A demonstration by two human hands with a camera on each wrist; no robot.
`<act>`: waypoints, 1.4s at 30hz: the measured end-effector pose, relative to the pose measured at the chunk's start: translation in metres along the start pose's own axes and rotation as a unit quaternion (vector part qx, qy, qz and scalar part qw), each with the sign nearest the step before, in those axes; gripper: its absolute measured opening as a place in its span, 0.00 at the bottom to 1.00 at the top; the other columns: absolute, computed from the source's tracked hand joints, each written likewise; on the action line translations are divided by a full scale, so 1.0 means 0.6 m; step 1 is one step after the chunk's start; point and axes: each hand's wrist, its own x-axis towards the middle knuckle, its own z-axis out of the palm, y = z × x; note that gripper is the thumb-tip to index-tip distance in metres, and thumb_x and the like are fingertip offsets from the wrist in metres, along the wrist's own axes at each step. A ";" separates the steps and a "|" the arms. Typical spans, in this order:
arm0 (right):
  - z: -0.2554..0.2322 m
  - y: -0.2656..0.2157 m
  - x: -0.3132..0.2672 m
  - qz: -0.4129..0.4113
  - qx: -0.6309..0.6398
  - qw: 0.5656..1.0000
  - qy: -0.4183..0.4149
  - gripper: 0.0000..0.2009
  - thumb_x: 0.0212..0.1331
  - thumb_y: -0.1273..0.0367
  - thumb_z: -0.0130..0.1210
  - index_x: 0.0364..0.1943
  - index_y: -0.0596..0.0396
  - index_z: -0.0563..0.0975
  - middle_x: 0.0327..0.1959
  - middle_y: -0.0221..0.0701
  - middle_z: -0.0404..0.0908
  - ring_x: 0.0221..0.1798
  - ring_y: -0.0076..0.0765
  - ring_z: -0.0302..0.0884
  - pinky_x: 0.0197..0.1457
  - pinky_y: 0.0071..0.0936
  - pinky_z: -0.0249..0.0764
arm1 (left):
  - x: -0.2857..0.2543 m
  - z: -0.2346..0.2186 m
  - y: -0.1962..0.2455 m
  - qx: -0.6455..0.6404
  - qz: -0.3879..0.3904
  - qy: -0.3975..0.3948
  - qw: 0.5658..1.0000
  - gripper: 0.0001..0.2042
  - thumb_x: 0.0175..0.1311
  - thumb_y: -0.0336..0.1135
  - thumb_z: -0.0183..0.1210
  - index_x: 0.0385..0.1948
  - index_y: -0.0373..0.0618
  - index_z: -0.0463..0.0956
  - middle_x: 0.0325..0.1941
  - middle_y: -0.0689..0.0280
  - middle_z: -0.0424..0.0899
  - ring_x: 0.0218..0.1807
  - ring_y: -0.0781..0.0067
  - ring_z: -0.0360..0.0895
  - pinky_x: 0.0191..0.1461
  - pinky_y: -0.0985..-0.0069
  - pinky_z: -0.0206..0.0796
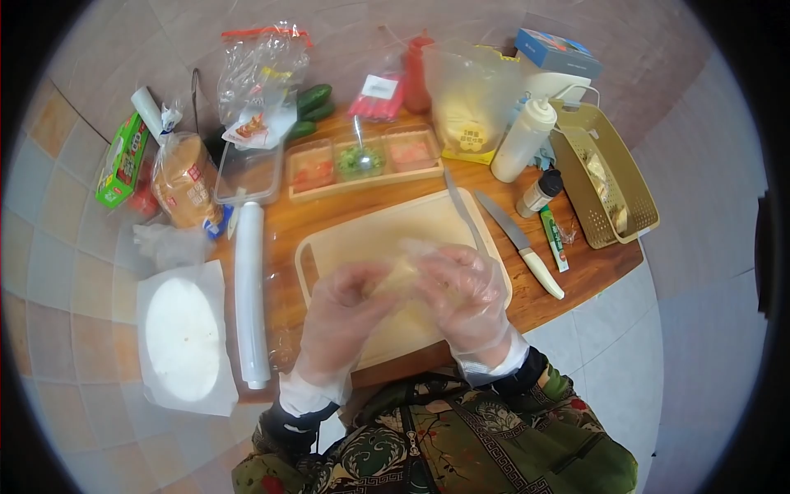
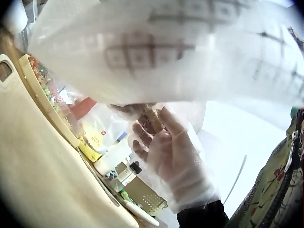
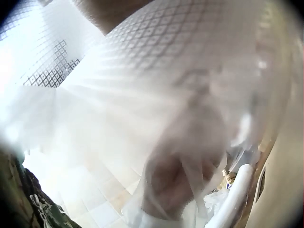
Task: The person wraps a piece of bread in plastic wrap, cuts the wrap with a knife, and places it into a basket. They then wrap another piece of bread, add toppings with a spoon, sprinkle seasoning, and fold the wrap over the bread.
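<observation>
Above the cutting board (image 1: 337, 241), both hands wear clear plastic gloves and meet at a small pale yellowish, bread-like piece (image 1: 397, 276). My left hand (image 1: 341, 309) pinches it from the left with bent fingers. From the other side, my right hand (image 1: 469, 292) grips it with curled fingers. In the left wrist view the piece (image 2: 153, 118) shows a brownish edge beside the right hand (image 2: 173, 159); glove film covers much of that view. Blurred plastic also veils the left hand (image 3: 175, 175) in the right wrist view. I cannot tell exactly what the piece is.
A long blade (image 1: 462, 206) lies over the board's right edge, beside a white-handled knife (image 1: 520, 247). Behind stands a wooden tray (image 1: 362, 183) of chopped food tubs. Plastic wrap roll (image 1: 249, 296), bagged bread (image 1: 185, 181), squeeze bottle (image 1: 524, 140) and basket (image 1: 613, 235) surround it.
</observation>
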 end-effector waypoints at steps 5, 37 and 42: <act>0.000 -0.001 0.002 0.058 0.063 0.996 -0.032 0.12 0.50 0.75 0.70 0.41 0.57 0.85 0.45 0.42 0.87 0.44 0.42 0.84 0.49 0.33 0.80 | -0.002 0.000 0.001 -0.019 0.018 -0.018 1.000 0.17 0.56 0.15 0.65 0.49 0.36 0.77 0.49 0.64 0.82 0.52 0.76 0.78 0.54 0.78 0.72; -0.012 -0.024 0.014 0.423 0.401 0.813 -0.017 0.09 0.64 0.72 0.64 0.45 0.55 0.79 0.39 0.26 0.83 0.41 0.20 0.80 0.39 0.25 0.82 | -0.016 -0.024 0.032 0.335 0.207 0.057 0.917 0.06 0.51 0.25 0.71 0.29 0.42 0.82 0.30 0.64 0.84 0.38 0.66 0.81 0.47 0.72 0.70; -0.010 -0.015 0.003 0.405 0.413 0.815 -0.023 0.08 0.64 0.74 0.63 0.45 0.56 0.79 0.40 0.28 0.83 0.42 0.20 0.80 0.42 0.23 0.80 | -0.012 -0.040 0.031 0.288 0.169 -0.008 0.943 0.02 0.57 0.22 0.65 0.29 0.40 0.82 0.30 0.64 0.84 0.34 0.71 0.81 0.42 0.75 0.71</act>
